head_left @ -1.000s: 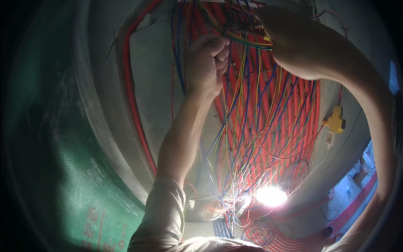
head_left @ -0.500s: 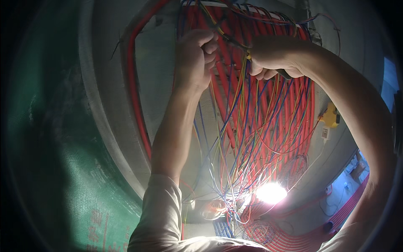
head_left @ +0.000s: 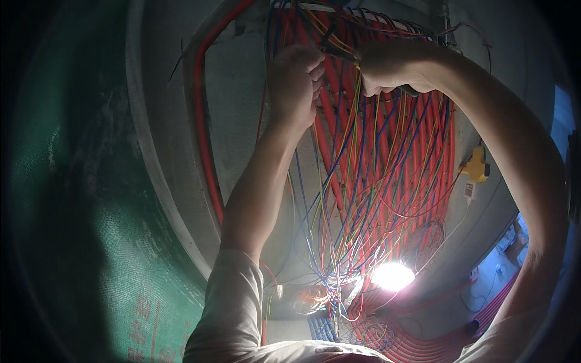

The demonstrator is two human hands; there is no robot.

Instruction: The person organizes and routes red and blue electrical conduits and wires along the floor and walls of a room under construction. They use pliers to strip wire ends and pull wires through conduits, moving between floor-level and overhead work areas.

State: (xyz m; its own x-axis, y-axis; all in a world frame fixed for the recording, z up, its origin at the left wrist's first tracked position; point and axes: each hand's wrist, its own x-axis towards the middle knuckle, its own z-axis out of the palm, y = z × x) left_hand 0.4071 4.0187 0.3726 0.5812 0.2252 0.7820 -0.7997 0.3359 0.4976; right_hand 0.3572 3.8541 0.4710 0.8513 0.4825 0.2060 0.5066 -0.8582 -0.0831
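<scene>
Both my arms reach up to a row of red conduits [head_left: 327,112] on the wall, with many thin coloured wires [head_left: 345,154] hanging in front. My right hand [head_left: 393,68] is closed round a dark pliers-like tool [head_left: 340,51]. Its jaw end points left toward my other hand, and a dark handle end shows below the fingers. Just left of it, my left hand [head_left: 295,81] is curled shut beside the upper wires. Whatever its fingers pinch is hidden or too small to make out.
A bright lamp [head_left: 392,276] glares low among the wire ends. One thick red conduit [head_left: 200,115] bends down the wall at left. Green sheeting [head_left: 151,260] covers the far left. A yellow device [head_left: 477,164] with a white plug hangs at right. More red conduits [head_left: 417,339] curve along the bottom.
My left hand has shifted slightly right and down. The right hand has risen a little, and the tool's jaws now stand out nearer the left fingers. The view has shifted slightly.
</scene>
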